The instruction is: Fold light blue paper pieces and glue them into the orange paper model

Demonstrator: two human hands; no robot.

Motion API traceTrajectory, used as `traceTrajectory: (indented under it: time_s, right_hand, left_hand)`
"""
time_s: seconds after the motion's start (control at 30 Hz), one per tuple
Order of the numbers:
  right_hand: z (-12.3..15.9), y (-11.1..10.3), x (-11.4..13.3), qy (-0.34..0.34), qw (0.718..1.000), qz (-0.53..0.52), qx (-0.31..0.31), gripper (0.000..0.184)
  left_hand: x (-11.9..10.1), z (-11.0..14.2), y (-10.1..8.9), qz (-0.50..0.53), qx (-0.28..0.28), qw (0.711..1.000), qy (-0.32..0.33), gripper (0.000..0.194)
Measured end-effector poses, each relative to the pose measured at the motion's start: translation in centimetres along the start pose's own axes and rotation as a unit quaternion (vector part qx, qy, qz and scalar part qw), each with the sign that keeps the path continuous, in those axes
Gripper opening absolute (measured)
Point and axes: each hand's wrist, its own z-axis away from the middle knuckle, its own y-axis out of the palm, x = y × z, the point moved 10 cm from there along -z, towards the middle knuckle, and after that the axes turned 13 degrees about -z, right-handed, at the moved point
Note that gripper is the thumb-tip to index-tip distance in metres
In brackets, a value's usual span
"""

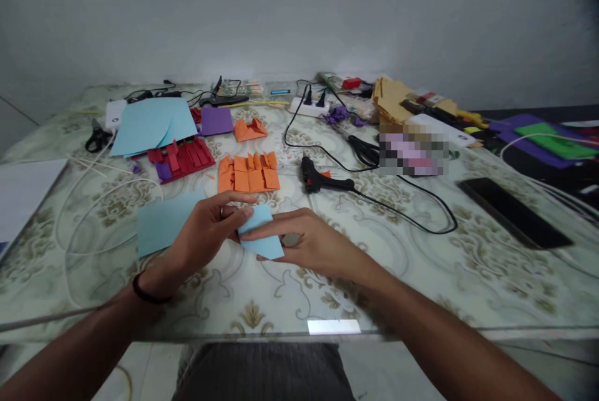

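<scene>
Between my two hands, just above the table, is a small light blue piece of paper [264, 245]. My left hand [213, 220] pinches its upper left side with the thumb on top. My right hand [309, 239] grips it from the right, a finger lying across its face and others underneath. Under my left wrist lies a light blue sheet [161, 223], partly covered by the hand. Just beyond my hands sits a row of folded orange paper pieces [248, 173]. Red folded paper [185, 158] lies farther left, and one more orange folded piece [250, 129] is behind.
A black hot glue gun [322, 179] lies beyond my right hand, its cord looping right. Scissors [98, 136], large blue sheets [152, 123] and a white cable [70, 245] are at left. A white power strip [309, 106] stands behind. A dark phone [515, 212] lies at right.
</scene>
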Motion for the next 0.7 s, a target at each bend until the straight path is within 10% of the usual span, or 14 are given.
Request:
traceTrajectory:
  time_s: [0.7]
  right_hand:
    - [0.0, -2.5, -1.0, 0.062, 0.989, -0.086, -0.106, 0.017]
  left_hand:
    - [-0.8, 0.0, 1.4, 0.058, 0.086, 0.995, 0.002, 0.028]
